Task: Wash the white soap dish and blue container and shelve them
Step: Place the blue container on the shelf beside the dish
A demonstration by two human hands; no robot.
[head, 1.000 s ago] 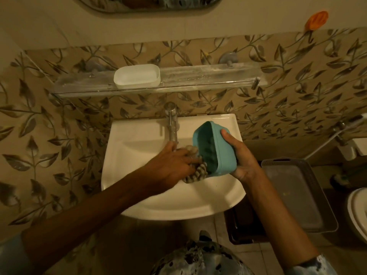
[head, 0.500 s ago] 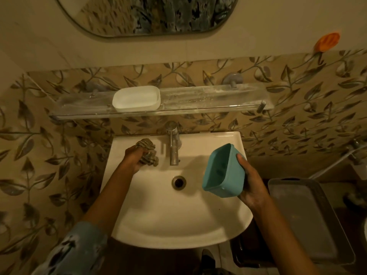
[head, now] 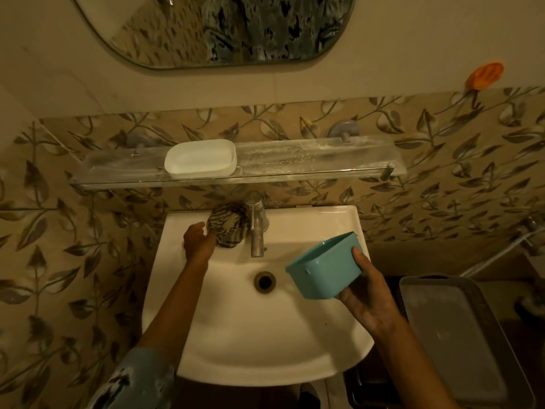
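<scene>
The white soap dish sits upright on the left half of the glass shelf above the sink. My right hand holds the blue container over the right side of the basin, thumb on its rim, fingers under its base, its open side tilted up and away. My left hand is at the back ledge of the sink, left of the tap, its fingers on the edge of a striped cloth that lies bunched on the ledge.
The white sink has a steel tap at the back and a drain in the middle. A grey tray stands low at the right. A mirror and an orange holder hang on the wall.
My left hand has carried the cloth from the container to the back ledge beside the tap. My right hand has turned the blue container from on edge to nearly upright.
</scene>
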